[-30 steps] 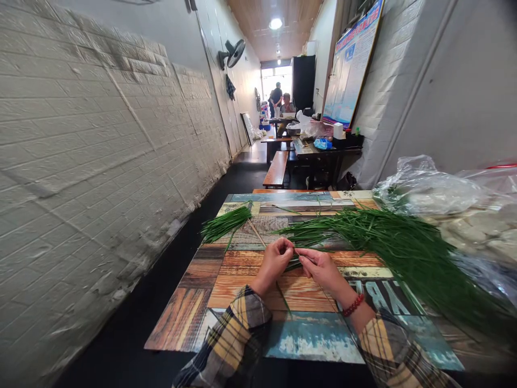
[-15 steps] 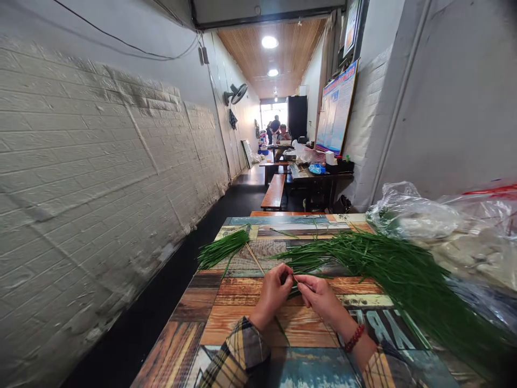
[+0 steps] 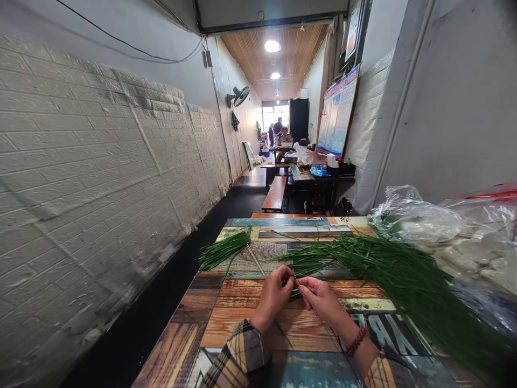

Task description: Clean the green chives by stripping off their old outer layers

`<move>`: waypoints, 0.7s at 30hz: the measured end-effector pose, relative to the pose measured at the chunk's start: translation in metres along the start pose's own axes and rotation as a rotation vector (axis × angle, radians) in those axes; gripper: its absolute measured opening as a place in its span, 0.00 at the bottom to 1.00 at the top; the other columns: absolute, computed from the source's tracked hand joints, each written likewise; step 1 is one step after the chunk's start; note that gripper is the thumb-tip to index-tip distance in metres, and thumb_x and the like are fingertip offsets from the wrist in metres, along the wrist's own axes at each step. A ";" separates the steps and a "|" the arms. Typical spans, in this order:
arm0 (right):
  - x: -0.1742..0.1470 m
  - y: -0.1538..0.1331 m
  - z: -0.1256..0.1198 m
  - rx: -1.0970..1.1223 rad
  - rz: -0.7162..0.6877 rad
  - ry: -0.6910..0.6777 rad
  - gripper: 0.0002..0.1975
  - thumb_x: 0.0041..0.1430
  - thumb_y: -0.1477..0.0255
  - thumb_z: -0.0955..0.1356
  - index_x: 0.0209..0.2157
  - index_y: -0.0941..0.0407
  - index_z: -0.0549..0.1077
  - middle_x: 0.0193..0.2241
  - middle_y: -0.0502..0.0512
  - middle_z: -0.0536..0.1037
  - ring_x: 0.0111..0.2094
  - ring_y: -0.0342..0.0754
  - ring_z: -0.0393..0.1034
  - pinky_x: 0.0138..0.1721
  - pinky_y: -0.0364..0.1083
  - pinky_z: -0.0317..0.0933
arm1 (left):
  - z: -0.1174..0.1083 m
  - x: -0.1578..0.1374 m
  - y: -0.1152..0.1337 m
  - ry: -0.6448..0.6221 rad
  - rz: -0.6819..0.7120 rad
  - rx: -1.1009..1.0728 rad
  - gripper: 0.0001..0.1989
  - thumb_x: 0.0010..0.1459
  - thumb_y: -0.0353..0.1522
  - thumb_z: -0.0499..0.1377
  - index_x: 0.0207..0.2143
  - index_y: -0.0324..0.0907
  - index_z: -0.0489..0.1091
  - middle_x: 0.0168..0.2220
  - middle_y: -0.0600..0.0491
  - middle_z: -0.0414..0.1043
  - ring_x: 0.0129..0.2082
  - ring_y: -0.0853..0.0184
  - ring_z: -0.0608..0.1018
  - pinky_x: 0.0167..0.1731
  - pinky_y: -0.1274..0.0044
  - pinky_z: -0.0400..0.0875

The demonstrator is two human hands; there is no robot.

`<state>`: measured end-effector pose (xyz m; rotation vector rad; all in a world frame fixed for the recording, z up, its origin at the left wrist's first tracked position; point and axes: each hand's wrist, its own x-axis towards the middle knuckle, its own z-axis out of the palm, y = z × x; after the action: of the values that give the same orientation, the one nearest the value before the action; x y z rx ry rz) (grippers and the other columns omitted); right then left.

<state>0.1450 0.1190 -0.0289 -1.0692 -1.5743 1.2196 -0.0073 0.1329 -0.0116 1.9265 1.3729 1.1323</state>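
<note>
Head view: my right hand (image 3: 322, 300) pinches a thin strand (image 3: 298, 282) at closed fingertips; my left hand (image 3: 273, 299) curls beside it, its hold hidden. Green stalks (image 3: 363, 258) lie beyond the grip. I advise light, even tension.

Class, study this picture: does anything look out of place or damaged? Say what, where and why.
The left wall looks damaged along its base, where the pale surface is broken and patchy. On the table, a stray green stalk lies apart from the large green pile.
</note>
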 end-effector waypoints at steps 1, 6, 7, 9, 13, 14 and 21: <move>0.000 -0.001 0.000 0.005 -0.001 0.001 0.19 0.57 0.60 0.64 0.38 0.61 0.75 0.14 0.45 0.65 0.16 0.40 0.57 0.20 0.41 0.50 | 0.000 0.000 0.000 -0.002 -0.003 0.007 0.05 0.53 0.29 0.53 0.27 0.38 0.68 0.25 0.54 0.69 0.25 0.72 0.68 0.27 0.80 0.58; -0.001 -0.002 0.001 0.018 0.002 0.001 0.18 0.57 0.60 0.64 0.38 0.61 0.74 0.14 0.45 0.64 0.16 0.40 0.56 0.20 0.41 0.49 | 0.000 0.001 -0.002 -0.010 -0.013 0.046 0.06 0.53 0.30 0.53 0.26 0.38 0.67 0.24 0.54 0.69 0.25 0.71 0.68 0.27 0.80 0.58; 0.000 -0.002 0.001 0.016 0.003 0.001 0.18 0.58 0.61 0.63 0.38 0.61 0.74 0.14 0.45 0.64 0.16 0.40 0.56 0.20 0.41 0.49 | 0.000 0.001 -0.002 -0.012 -0.011 0.052 0.06 0.53 0.30 0.53 0.26 0.38 0.67 0.24 0.54 0.69 0.25 0.71 0.68 0.26 0.80 0.57; 0.000 0.001 0.001 0.007 0.004 0.002 0.18 0.58 0.61 0.63 0.37 0.61 0.74 0.14 0.45 0.64 0.16 0.40 0.56 0.20 0.41 0.49 | -0.001 0.001 -0.001 -0.015 -0.001 0.065 0.07 0.54 0.29 0.53 0.25 0.38 0.67 0.24 0.54 0.68 0.25 0.72 0.67 0.26 0.80 0.56; 0.001 0.006 0.000 -0.022 -0.006 0.004 0.17 0.59 0.60 0.63 0.35 0.61 0.74 0.14 0.46 0.65 0.17 0.40 0.57 0.21 0.41 0.49 | -0.003 0.000 0.002 -0.020 0.030 0.101 0.07 0.55 0.29 0.52 0.25 0.39 0.66 0.24 0.55 0.67 0.25 0.72 0.66 0.26 0.80 0.55; 0.001 0.007 -0.001 -0.027 -0.006 0.002 0.17 0.59 0.60 0.63 0.34 0.61 0.73 0.14 0.46 0.66 0.17 0.40 0.57 0.21 0.41 0.49 | -0.003 -0.001 0.003 -0.021 0.039 0.109 0.07 0.55 0.29 0.52 0.25 0.39 0.67 0.24 0.55 0.67 0.25 0.72 0.67 0.26 0.80 0.55; 0.000 0.002 -0.002 -0.065 -0.006 0.002 0.18 0.59 0.59 0.63 0.31 0.59 0.72 0.14 0.46 0.66 0.17 0.41 0.58 0.22 0.41 0.51 | -0.005 -0.002 0.004 -0.035 0.085 0.139 0.07 0.56 0.29 0.53 0.25 0.39 0.66 0.25 0.54 0.69 0.26 0.71 0.68 0.27 0.80 0.57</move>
<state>0.1471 0.1194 -0.0302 -1.1056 -1.6240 1.1699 -0.0098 0.1295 -0.0066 2.1105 1.3962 1.0614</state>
